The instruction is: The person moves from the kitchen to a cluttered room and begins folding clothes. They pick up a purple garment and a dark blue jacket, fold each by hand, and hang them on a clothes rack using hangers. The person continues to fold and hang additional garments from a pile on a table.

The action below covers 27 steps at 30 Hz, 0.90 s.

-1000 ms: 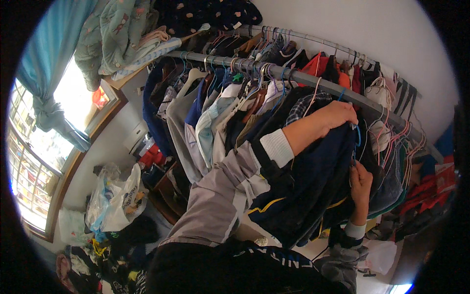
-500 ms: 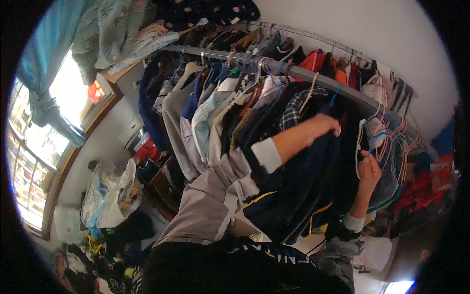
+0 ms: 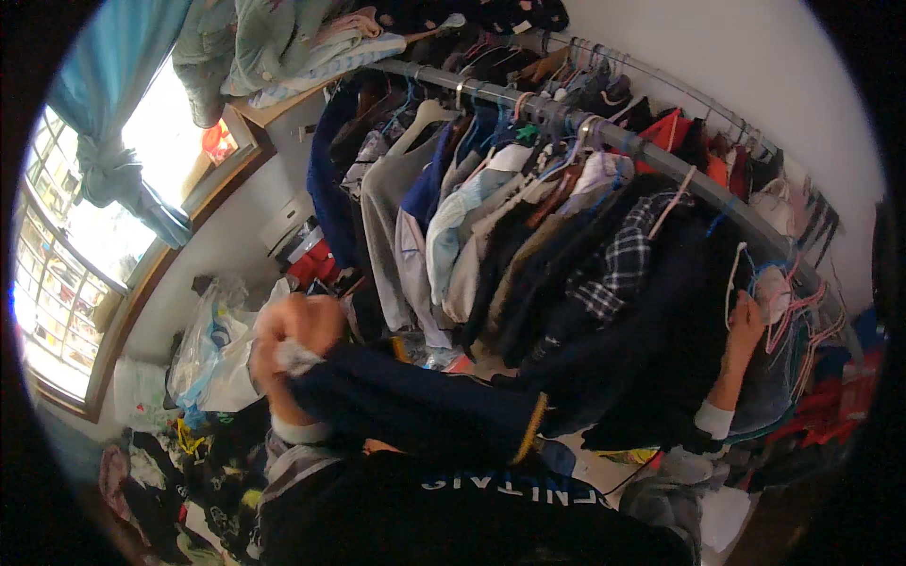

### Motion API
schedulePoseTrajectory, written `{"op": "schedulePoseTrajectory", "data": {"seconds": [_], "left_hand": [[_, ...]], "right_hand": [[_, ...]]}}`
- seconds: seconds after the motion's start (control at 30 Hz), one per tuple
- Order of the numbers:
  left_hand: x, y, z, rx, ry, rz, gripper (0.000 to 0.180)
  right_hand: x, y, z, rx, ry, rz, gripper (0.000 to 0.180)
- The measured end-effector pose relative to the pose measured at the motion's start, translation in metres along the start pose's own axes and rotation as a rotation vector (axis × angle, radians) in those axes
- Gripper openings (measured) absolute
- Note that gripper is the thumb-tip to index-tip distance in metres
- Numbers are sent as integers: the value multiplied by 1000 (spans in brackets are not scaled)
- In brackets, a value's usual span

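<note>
"So, what's nearest?"

"A navy garment with yellow edging [image 3: 425, 387], stretched sideways in front of the body. The left hand [image 3: 297, 335] has bunched fingers gripping its end, blurred, with a pale patch showing beneath them."

"And the right hand [image 3: 744, 325]?"

"Out well apart, fingers curled in by a white hanger [image 3: 731, 288] and a blue hanger [image 3: 758, 272]. I can't tell which one they pinch. Pink hangers [image 3: 800, 307] crowd just right of it."

"Anything between the hands?"

"Farther off, yes: a black-and-white plaid shirt [image 3: 628, 250], nearer the right one, and a grey sweater [image 3: 385, 222] up beyond the left one. Both hang below a grey rail [image 3: 661, 156]."

"Past the left hand?"

"Plastic bags [image 3: 222, 344] close behind it, then a knotted blue curtain [image 3: 113, 104] up and to its left."
</note>
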<state>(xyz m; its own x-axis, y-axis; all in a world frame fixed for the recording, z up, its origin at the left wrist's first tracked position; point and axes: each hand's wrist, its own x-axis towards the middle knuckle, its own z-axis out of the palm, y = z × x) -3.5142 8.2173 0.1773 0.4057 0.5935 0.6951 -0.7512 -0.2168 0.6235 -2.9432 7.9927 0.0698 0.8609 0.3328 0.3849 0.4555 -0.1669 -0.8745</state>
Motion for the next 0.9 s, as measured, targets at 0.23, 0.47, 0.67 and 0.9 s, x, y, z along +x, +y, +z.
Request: {"op": "schedulePoseTrajectory", "data": {"seconds": [0.23,0.47,0.67,0.9], "left_hand": [[-3,27,-89,316,195,-312,16],[-4,-54,-176,187,-112,-805,8],[-13,-79,-216,277,9,-918,10],[-15,-81,-252,368,95,-829,8]], "right_hand": [[-79,-135,75,-525,178,-585,31],[-162,-259,301,439,-606,-257,40],[-162,-252,508,378,-474,250,66],[-125,-180,516,285,-280,337,65]]}}
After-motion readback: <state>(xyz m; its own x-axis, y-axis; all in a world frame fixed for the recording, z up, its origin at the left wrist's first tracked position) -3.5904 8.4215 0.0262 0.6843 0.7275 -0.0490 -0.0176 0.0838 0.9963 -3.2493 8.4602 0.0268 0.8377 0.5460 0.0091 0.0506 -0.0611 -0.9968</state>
